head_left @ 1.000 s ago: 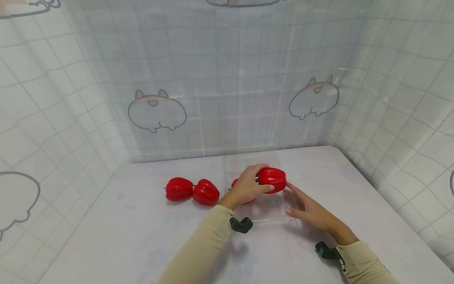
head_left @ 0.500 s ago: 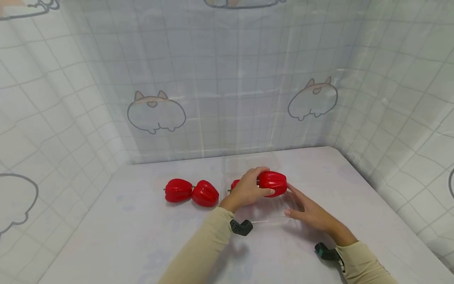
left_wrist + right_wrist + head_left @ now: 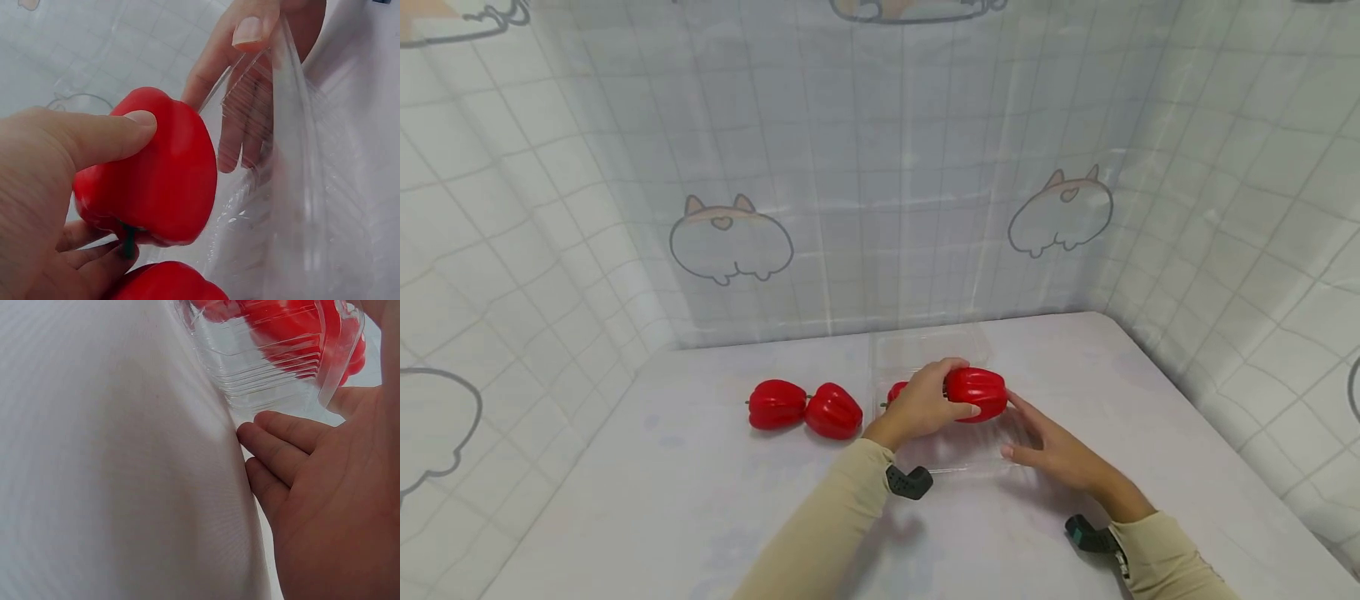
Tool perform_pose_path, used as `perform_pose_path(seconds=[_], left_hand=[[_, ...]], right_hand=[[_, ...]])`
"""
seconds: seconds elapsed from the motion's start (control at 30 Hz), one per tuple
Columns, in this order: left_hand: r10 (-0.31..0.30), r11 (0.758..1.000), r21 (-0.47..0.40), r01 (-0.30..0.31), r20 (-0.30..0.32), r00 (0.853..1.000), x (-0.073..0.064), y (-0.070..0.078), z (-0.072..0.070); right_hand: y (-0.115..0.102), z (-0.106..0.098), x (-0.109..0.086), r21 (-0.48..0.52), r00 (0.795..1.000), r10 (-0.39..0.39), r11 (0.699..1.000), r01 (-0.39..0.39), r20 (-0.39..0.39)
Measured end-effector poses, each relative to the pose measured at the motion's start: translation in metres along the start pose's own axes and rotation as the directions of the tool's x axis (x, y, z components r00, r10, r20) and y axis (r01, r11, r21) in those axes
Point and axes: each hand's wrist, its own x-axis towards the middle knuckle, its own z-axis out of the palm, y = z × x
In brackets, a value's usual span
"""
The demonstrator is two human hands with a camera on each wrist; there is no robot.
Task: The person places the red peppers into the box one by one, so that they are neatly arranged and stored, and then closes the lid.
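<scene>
- Left hand (image 3: 921, 406) gripped a red pepper (image 3: 979, 394), lower right of centre
- Right hand (image 3: 1060, 454), fingers extended, stood at the clear container (image 3: 962, 448), contact unclear
- Two peppers (image 3: 777, 406) lay lower left of centre

A: Head view, illumination?
B: Bright, diffuse. Soft-edged shadow on the table (image 3: 700, 517) nearer the viewer than the clear box (image 3: 955, 454), just beside the left sleeve (image 3: 820, 517); consistent with light from above. Wall sheet (image 3: 880, 150) behind the box greyer than the side sheets (image 3: 497, 200), with pale vertical sheen.
A: Glare?
B: Left wrist view: small white glints on the box; muted highlights on the red pepper (image 3: 159, 165) beside it. Sheet beyond the box soft.
A: Right wrist view?
B: Dimmer. Broad blurry shadow beside the box; faint rippled banding farther out.
</scene>
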Motion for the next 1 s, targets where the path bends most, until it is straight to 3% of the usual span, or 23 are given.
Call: perform_pose_path(seconds=[0.6, 1.0], left_hand=[[0.03, 0.997, 0.074, -0.03, 0.008, 1.0, -0.0006, -0.0066, 0.0], [0.012, 0.989, 0.151, -0.014, 0.015, 1.0, -0.0029, -0.0087, -0.0007]], right_hand=[[-0.0019, 0.0002, -0.0012, 0.023, 1.0, -0.002, 1.0, 0.002, 0.003], [-0.0034, 0.0009, -0.0014, 0.0, 1.0, 0.008, 1.0, -0.008, 0.004]])
